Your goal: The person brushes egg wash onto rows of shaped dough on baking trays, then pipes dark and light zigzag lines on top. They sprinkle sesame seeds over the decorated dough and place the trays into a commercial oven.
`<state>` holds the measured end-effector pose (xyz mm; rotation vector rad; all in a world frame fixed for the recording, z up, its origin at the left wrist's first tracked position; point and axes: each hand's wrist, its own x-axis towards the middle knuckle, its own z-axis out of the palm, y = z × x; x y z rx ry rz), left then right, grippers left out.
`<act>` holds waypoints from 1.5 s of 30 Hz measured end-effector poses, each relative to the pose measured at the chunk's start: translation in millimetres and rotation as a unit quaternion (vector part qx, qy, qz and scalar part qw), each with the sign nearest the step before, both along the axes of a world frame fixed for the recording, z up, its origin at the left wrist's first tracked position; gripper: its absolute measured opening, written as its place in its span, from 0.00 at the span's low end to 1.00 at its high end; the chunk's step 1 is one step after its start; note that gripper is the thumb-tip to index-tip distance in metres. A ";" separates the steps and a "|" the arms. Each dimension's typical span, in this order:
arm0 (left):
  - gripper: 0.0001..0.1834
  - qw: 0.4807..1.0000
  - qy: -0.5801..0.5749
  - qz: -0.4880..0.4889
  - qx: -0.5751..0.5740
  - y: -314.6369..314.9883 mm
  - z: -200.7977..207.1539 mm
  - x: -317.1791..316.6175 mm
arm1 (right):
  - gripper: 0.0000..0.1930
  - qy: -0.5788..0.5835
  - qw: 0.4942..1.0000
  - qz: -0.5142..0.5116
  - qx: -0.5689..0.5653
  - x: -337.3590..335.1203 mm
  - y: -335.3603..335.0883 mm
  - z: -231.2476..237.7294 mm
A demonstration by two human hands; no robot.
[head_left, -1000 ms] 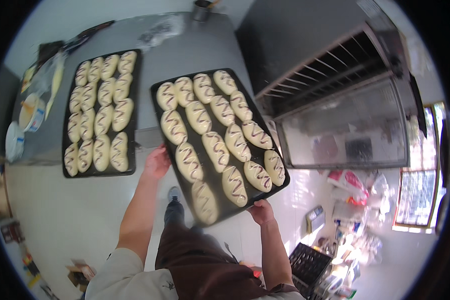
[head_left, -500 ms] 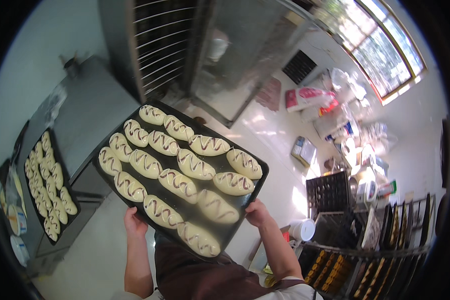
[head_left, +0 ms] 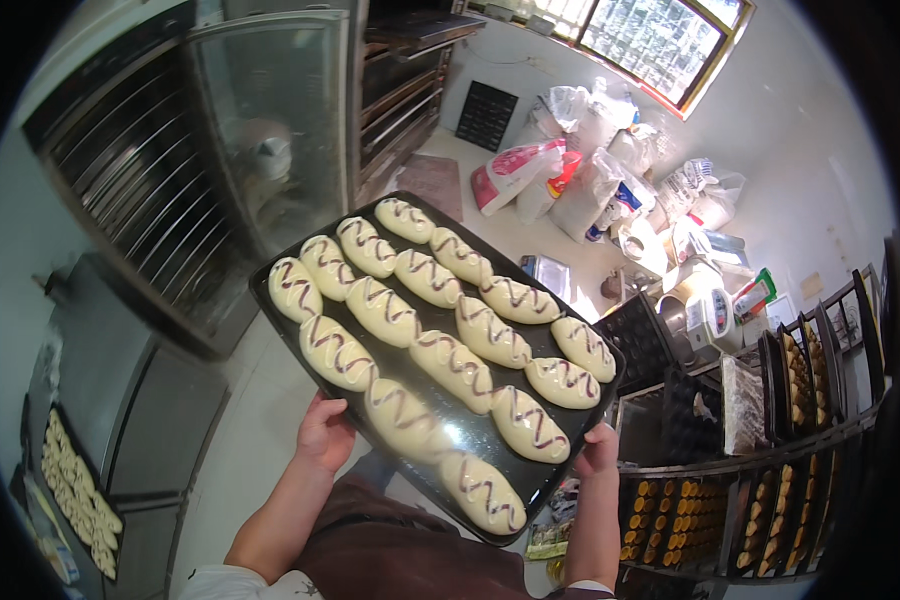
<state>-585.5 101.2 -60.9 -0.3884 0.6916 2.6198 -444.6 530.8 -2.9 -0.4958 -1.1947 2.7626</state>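
Observation:
A dark rectangular baking tray (head_left: 410, 385) is held up in front of my body, tilted in the picture. Rows of pale oval buns (head_left: 452, 370) lie on it, each with a dark zigzag line on top. My left hand (head_left: 325, 432) grips the tray's near left edge, its fingers partly hidden beneath. On the right edge, my right hand (head_left: 598, 452) is closed on the rim, thumb at the side. Both hands carry the same tray.
At far left, another tray of buns (head_left: 78, 490) rests on a metal counter (head_left: 95, 350). A tall rack cabinet (head_left: 160, 180) has its glass door (head_left: 275, 130) swung out. Sacks (head_left: 595, 190) pile along the back wall. Racks of baked goods (head_left: 675, 515) stand at right.
My view has swung to the right, with the tray carried along in both hands. The cabinet and counter now sit farther left, while the right-hand racks show more fully.

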 end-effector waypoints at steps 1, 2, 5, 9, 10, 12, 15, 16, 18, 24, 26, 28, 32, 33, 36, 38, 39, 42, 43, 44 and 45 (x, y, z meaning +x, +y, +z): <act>0.30 1.000 0.001 -0.011 0.001 9.6 -0.5 -7.1 | 0.40 -0.004 1.000 -0.018 0.000 -0.7 2.3 3.9; 0.30 0.999 0.035 -0.029 0.028 33.6 2.9 -14.1 | 0.40 0.002 0.999 -0.041 -0.001 0.6 26.6 14.5; 0.28 0.997 0.001 -0.044 0.061 128.1 2.5 -45.1 | 0.40 -0.019 0.998 -0.055 0.037 -3.9 119.0 32.0; 0.26 0.995 0.036 -0.060 0.067 437.6 37.8 -102.3 | 0.41 0.011 0.997 -0.070 0.030 -32.2 395.6 59.5; 0.26 0.997 0.013 -0.065 0.032 527.7 52.3 -113.0 | 0.40 0.032 0.998 -0.048 0.021 -36.6 480.7 70.7; 0.26 0.995 0.054 -0.048 0.066 651.1 69.5 -127.0 | 0.39 0.037 0.997 -0.054 0.032 -60.3 611.5 84.0; 0.25 0.991 0.108 -0.002 0.079 720.2 76.4 -130.4 | 0.38 0.072 0.996 -0.026 0.048 -76.5 698.0 76.3; 0.25 0.990 0.119 0.001 0.073 725.9 74.5 -128.1 | 0.38 0.066 0.996 0.004 0.059 -81.2 711.3 75.3; 0.25 0.989 0.132 0.031 0.059 726.0 66.9 -122.0 | 0.38 0.105 0.993 0.006 0.047 -91.5 714.9 67.4; 0.26 0.975 0.180 0.131 0.001 735.9 59.8 -108.0 | 0.39 0.232 0.964 0.133 0.000 -148.6 732.9 18.2; 0.25 0.970 0.189 0.154 -0.024 736.8 64.5 -104.9 | 0.38 0.246 0.963 0.109 -0.006 -162.5 740.0 0.2; 0.24 0.972 0.192 0.132 -0.022 733.8 66.3 -99.9 | 0.38 0.242 0.960 0.139 -0.013 -172.7 746.6 -10.5; 0.20 0.965 0.225 0.137 -0.017 732.0 56.7 -96.7 | 0.40 0.302 0.933 0.191 -0.040 -183.5 744.5 -14.6; 0.19 0.965 0.216 0.147 -0.023 731.5 57.1 -105.4 | 0.40 0.273 0.946 0.169 -0.045 -190.9 741.7 -13.1; 0.18 0.961 0.215 0.173 -0.021 736.8 43.8 -109.0 | 0.39 0.256 0.940 0.216 -0.069 -204.5 743.9 -16.7; 0.17 0.955 0.235 0.180 -0.003 737.2 33.8 -109.4 | 0.37 0.251 0.944 0.204 -0.065 -216.7 748.8 -24.8; 0.16 0.953 0.244 0.179 0.012 736.1 26.8 -105.7 | 0.36 0.248 0.944 0.207 -0.064 -220.1 752.3 -31.3; 0.20 0.942 0.284 0.180 0.013 735.3 3.6 -90.3 | 0.34 0.240 0.945 0.215 -0.049 -239.1 758.2 -44.4; 0.22 0.943 0.279 0.178 0.023 740.0 -9.1 -80.4 | 0.33 0.234 0.948 0.211 -0.050 -245.1 758.7 -48.8; 0.25 0.938 0.301 0.169 0.038 746.7 -23.1 -70.5 | 0.33 0.222 0.950 0.215 -0.049 -252.1 758.5 -52.0; 0.32 0.955 0.218 0.200 -0.002 755.3 -39.4 -58.0 | 0.27 0.267 0.928 0.252 -0.058 -260.3 758.7 -53.3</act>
